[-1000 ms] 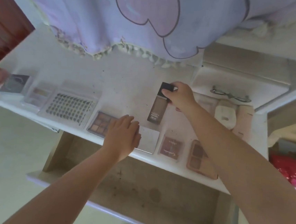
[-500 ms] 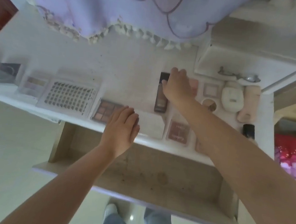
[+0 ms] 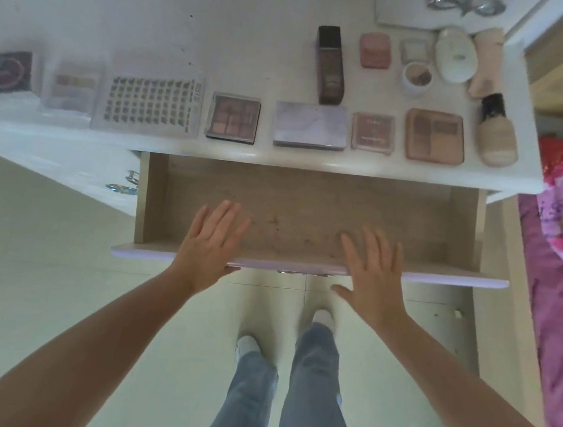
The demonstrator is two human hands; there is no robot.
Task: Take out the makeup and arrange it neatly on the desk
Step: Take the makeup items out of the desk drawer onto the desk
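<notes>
Wood-grain drawer (image 3: 307, 216) is standing open and bare — the makeup (image 3: 326, 128) is lying in rows on the desk (image 3: 220, 45) above. The left hand (image 3: 209, 254) and right hand (image 3: 375, 274) are hovering flat over its front edge, fingers spread and gripping nothing — probably to push it closed.

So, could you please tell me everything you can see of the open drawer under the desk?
The pale wooden drawer is pulled well out from under the white desk. It is a shallow box with light brown side walls, a scuffed, speckled bottom and a whitish front panel nearest the person. Nothing lies inside it. The left hand and right hand are spread flat with straight fingers at its front edge; the left palm seems to rest on the panel, while contact for the right is unclear.
</notes>
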